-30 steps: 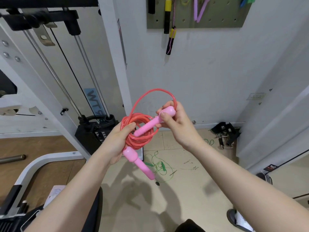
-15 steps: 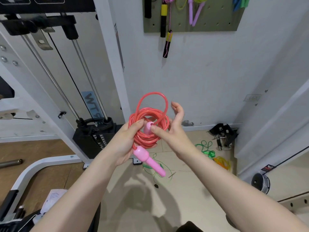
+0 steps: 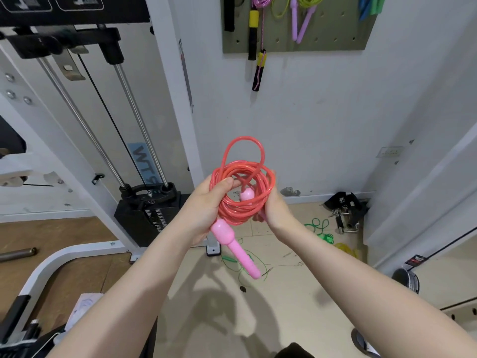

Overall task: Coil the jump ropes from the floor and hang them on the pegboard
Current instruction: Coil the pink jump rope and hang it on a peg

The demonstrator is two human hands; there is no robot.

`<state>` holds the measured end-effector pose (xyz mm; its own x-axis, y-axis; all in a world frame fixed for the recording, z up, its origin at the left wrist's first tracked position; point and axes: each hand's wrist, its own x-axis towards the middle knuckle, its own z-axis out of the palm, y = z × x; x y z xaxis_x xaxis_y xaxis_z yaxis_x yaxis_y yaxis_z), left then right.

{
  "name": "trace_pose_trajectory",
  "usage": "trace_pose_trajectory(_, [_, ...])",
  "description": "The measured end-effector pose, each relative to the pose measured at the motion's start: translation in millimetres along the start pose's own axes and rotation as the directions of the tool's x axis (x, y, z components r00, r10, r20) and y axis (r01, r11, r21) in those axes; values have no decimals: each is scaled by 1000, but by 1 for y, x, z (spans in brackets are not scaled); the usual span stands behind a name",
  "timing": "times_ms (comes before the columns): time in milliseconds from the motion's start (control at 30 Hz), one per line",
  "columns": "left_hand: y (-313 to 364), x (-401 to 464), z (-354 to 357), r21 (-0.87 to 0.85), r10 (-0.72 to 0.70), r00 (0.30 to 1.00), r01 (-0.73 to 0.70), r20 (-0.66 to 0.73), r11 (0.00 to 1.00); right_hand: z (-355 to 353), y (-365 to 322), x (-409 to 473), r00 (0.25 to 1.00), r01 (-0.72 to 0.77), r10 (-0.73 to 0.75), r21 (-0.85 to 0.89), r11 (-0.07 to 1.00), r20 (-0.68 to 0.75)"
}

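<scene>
Right hand (image 3: 277, 210) moved behind red rope coil (image 3: 241, 192) — both hands' fingers gripping it; two pink handles.

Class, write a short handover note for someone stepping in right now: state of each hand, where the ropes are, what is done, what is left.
Left hand: grips the coiled red rope, thumb over the loops; one pink handle hangs below.
Right hand: holds the coil's far side; the second handle pokes through the middle.
Pegboard: several ropes already hang there.
Floor: a green rope and a yellow one lie near the wall.
Done: red rope coiled.
Left: hang it, then coil and hang the floor ropes.
</scene>
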<state>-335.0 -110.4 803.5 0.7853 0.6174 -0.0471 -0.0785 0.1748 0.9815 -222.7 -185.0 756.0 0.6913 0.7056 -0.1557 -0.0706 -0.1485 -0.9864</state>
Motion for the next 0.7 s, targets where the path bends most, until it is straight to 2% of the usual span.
trace_pose_trajectory(100, [7,-1,1,-31,67,998,-67,-22,997,-14,5,2,997,-74,73,-43,996,-35])
trace_pose_trajectory(200, [9,2,0,-54,91,995,-93,-39,994,-18,12,0,957,-262,265,-39,964,118])
trace_pose_trajectory(267, [8,6,-1,-87,96,993,-102,-70,991,-19,12,-3,914,-295,357,-288,911,192])
trace_pose_trajectory(300, [9,8,-1,-99,98,992,-105,-74,990,-19,9,-3,900,-259,376,-426,867,218])
trace_pose_trajectory(333, [10,9,-1,-104,102,992,-108,-68,989,-19,5,-3,903,-211,356,-476,854,239])
trace_pose_trajectory(367, [12,11,-1,-93,109,992,-114,-60,989,-19,0,-1,918,-180,308,-429,885,250])
trace_pose_trajectory(400, [12,13,-1,-57,120,991,-124,-56,991,-20,-9,1,937,-190,252,-252,949,241])
trace_pose_trajectory(433, [12,16,-1,-1,136,989,-137,-57,991,-20,-20,3,949,-205,200,-3,979,245])
trace_pose_trajectory(467, [12,18,-1,60,155,986,-152,-55,987,-21,-31,5,947,-209,141,219,953,290])
trace_pose_trajectory(500, [12,20,-1,114,175,983,-169,-49,979,-23,-41,7,930,-212,80,346,914,358])
trace_pose_trajectory(533, [12,22,-1,149,193,981,-186,-31,971,-24,-50,8,909,-197,29,367,909,417])
trace_pose_trajectory(600, [12,25,-3,169,205,979,-204,14,964,-23,-60,6,878,-132,-16,273,953,478])
trace_pose_trajectory(700, [11,31,-4,297,275,961,-273,36,915,-19,-64,9,897,-44,-19,132,990,442])
